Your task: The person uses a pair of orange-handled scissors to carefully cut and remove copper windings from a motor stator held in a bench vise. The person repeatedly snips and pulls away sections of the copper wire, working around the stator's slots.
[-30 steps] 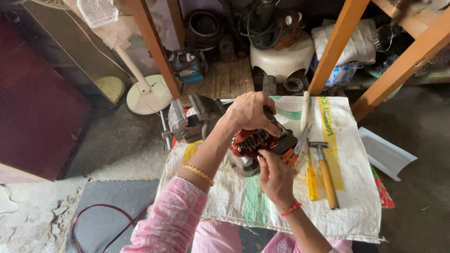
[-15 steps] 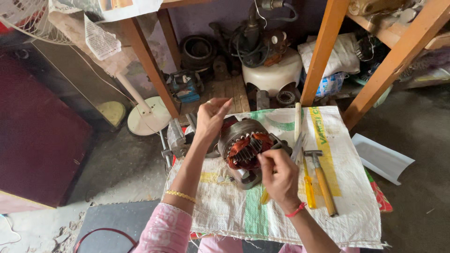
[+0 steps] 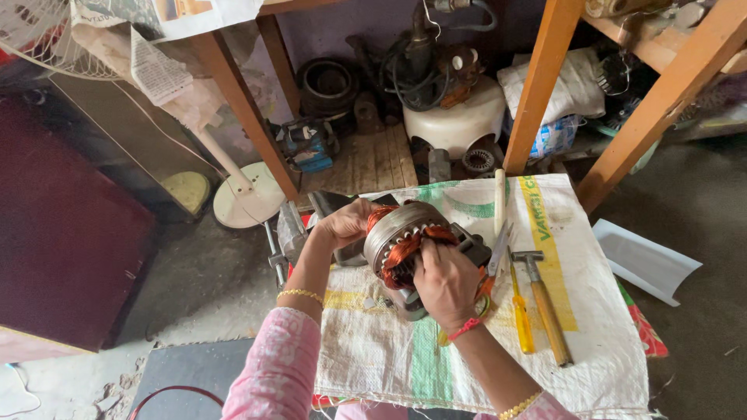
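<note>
Head view: two hands grip a round grey metal motor stator with copper windings (image 3: 405, 241) at frame centre.
Left hand (image 3: 342, 224) closed on its left rim, right hand (image 3: 445, 281) clasping its front, above a white woven sack (image 3: 576, 233).

The motor stator (image 3: 408, 245) is a grey metal ring wound with copper-red coils. It is tilted on its side, above the woven sack (image 3: 576, 311).

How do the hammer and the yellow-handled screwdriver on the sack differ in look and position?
The hammer has a wooden handle and a metal cross-head; the yellow-handled screwdriver has a plastic handle and a thin straight shaft. The hammer is longer and thicker, and lies farther right; the screwdriver lies nearer the right hand. Both lie untouched, side by side, on the woven sack.
</note>
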